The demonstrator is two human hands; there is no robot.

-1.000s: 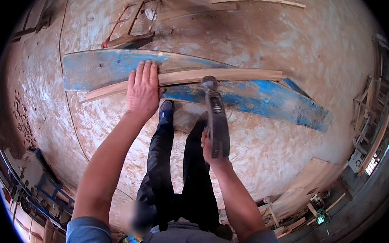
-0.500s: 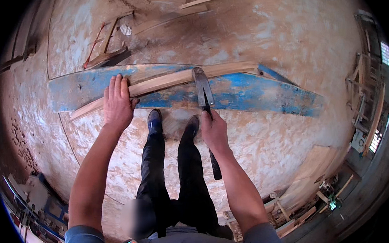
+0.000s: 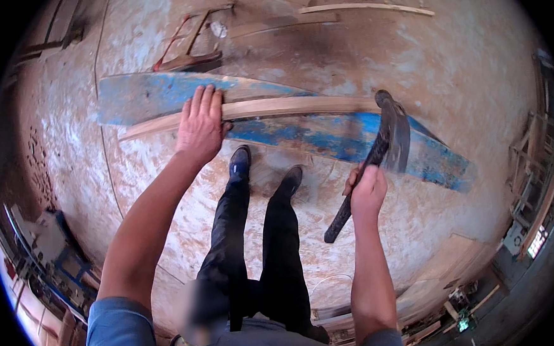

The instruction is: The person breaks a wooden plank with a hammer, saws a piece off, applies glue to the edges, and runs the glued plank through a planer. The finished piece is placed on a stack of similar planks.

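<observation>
Wood strip (image 3: 285, 106) mid-frame, lying across worn blue board (image 3: 313, 136). Left hand (image 3: 201, 128) laid over strip, left of center, fingers extended. Right hand (image 3: 368, 189), right of center, clenched around hammer (image 3: 384, 138); head over strip's right end, contact unclear. Wooden frame (image 3: 194, 37) upper left.

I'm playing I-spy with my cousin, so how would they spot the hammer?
Find the long blue-painted board lying across the floor. Toward its right end, the person's right grip holds the hammer. Its dark head and dark handle set it apart from the board and the pale wooden strip.
</observation>
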